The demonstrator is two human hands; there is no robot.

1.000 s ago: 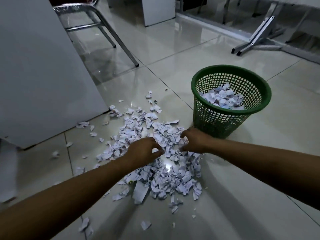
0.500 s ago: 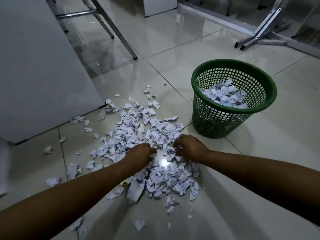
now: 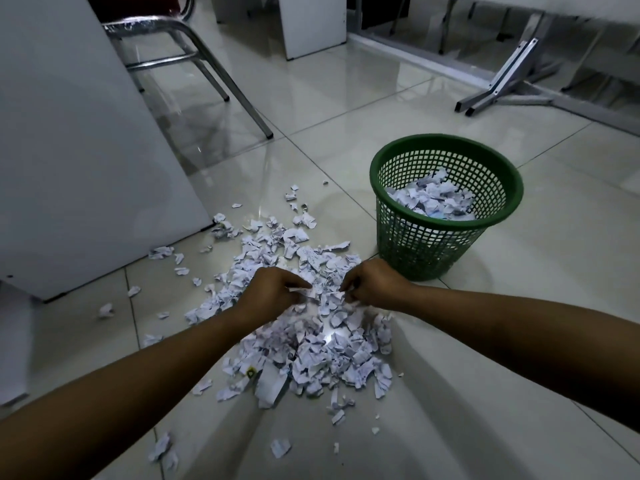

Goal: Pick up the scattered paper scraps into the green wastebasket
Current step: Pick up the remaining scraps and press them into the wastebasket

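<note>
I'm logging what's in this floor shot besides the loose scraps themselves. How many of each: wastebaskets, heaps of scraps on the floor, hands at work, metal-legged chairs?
Green wastebasket: 1, partly filled with scraps
Main heap of paper scraps on the floor: 1, with strays around it
Hands: 2, left hand and right hand, both pinching scraps
Metal-legged chair: 1
Total: 5

The person is showing two long bare arms with no sleeves reaching the wrists, and the left hand (image 3: 268,292) and the right hand (image 3: 372,284) are wearing no gloves, rings or watches.
</note>
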